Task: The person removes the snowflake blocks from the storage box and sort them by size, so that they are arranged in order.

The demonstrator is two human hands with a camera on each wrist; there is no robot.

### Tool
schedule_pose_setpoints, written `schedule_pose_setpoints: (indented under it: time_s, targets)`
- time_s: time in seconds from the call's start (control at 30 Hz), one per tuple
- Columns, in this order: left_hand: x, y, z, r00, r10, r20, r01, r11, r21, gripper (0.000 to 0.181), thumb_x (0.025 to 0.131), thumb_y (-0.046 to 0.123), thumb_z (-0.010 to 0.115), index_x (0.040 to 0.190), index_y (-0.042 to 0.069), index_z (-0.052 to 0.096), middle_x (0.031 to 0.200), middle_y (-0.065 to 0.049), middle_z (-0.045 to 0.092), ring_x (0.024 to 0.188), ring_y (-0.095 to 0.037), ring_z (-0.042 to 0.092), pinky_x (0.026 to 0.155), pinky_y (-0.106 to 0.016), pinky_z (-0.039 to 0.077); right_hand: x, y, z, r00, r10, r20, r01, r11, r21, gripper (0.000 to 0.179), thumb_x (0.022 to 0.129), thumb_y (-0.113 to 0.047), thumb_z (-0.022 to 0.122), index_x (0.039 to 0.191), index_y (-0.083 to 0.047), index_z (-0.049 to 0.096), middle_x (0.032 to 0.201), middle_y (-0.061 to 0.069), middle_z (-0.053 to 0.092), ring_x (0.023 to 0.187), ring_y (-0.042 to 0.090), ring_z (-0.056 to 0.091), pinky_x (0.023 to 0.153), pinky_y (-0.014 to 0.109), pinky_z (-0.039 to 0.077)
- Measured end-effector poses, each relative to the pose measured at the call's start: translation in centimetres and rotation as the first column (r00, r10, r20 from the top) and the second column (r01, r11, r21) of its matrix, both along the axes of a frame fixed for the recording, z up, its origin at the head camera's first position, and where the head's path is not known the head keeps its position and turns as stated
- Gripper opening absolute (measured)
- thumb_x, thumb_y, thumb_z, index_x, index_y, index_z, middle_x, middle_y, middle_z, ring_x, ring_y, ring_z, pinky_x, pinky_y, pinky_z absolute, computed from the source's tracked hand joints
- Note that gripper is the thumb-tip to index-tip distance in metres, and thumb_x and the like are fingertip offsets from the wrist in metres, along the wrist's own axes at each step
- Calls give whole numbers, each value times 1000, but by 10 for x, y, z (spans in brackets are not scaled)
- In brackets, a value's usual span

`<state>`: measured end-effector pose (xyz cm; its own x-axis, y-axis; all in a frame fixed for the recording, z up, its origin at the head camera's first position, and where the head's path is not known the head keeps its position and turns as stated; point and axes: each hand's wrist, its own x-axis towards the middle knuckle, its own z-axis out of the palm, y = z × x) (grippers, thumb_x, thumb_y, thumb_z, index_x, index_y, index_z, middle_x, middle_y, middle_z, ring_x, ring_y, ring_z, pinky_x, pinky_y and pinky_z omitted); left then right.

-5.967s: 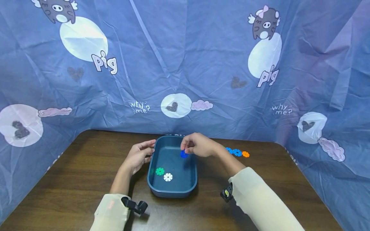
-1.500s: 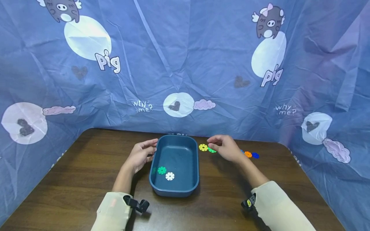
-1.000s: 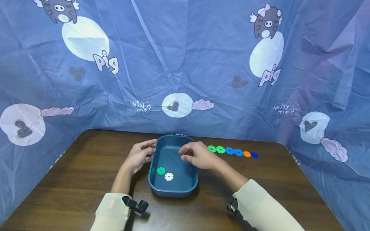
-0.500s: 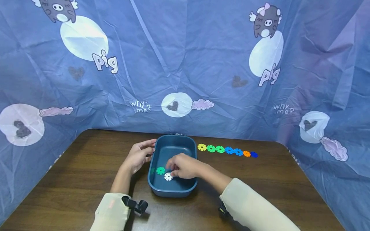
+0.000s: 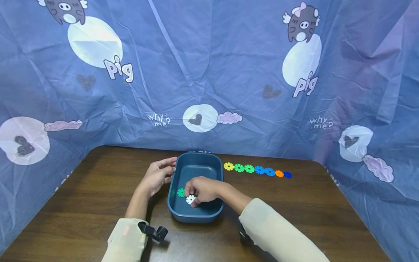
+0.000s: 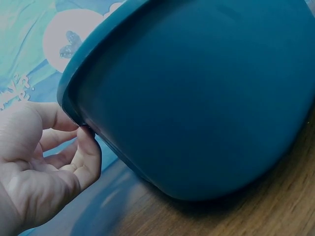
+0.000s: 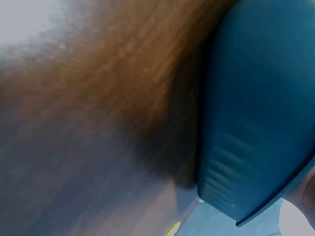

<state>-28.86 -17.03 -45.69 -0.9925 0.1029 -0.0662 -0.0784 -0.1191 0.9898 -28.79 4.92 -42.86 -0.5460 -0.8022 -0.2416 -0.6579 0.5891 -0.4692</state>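
Observation:
A deep blue-grey plastic basin (image 5: 195,219) stands on the wooden table. At its left side my left hand (image 5: 155,177) grips the rim; the left wrist view shows the thumb and fingers of this hand (image 6: 44,162) pinching the edge of the basin (image 6: 197,98). Inside, a white notched interlocking disc (image 5: 190,199) lies on the floor of the basin, and my right hand (image 5: 205,189) pinches it, fingers at its far edge and thumb at its near edge. Beside them lies a green interlocking disc (image 5: 180,193). The right fingers are hidden in the right wrist view.
Right of the basin, a row runs along the far part of the table (image 5: 294,211): a yellow disc (image 5: 228,166), two green, two blue, an orange disc (image 5: 279,173) and a dark blue disc (image 5: 287,175). A blue printed cloth (image 5: 209,72) hangs behind.
The dark blue disc moved from the basin to the right end of the row. My right hand then came back left into the basin and down to the white disc. My left hand stayed.

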Motion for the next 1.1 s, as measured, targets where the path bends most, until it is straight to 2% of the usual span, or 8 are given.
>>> schedule_pose_setpoints:
  time_s: [0.27,0.5,0.67,0.9,1.1]
  targets:
    - [-1,0,0,1000,-9,2,9,1000,5,54,93,-5,53,147,-5,48,134,-22,52,88,-11,62,72,-25,56,-5,-2,-3,995,-57,87,57,998,2,27,83,-15,86,96,-17,63,88,-6,61,81,7,55,74,21,47]
    - [-1,-1,-1,1000,-10,-7,10,1000,-3,54,93,-4,53,147,-5,48,136,-23,52,90,-12,61,73,-26,56,-5,-2,-4,990,-55,131,62,997,-49,27,82,-8,85,94,-14,62,82,-4,63,75,7,58,69,20,49]
    - [0,-1,-1,1000,-6,-4,6,1000,-4,53,94,-4,52,147,-5,49,134,-22,52,90,-11,60,73,-25,56,-3,-2,-2,986,-39,161,53,996,-78,25,83,-1,83,97,-13,65,84,-2,65,75,7,61,69,20,52]
    - [0,-1,0,1000,-4,-5,4,1000,-20,52,95,-3,52,147,-5,49,134,-21,51,89,-12,59,74,-26,56,-4,5,10,989,-30,148,49,991,-127,26,84,7,77,103,-9,73,92,-2,69,84,8,61,77,22,51]
    - [-1,-1,-1,1000,-1,-1,1,1000,-24,52,95,-3,52,147,-4,49,135,-22,51,92,-13,60,74,-26,56,-8,19,25,990,-62,130,89,972,-216,24,86,8,74,106,-5,73,91,0,68,84,11,61,76,25,53]
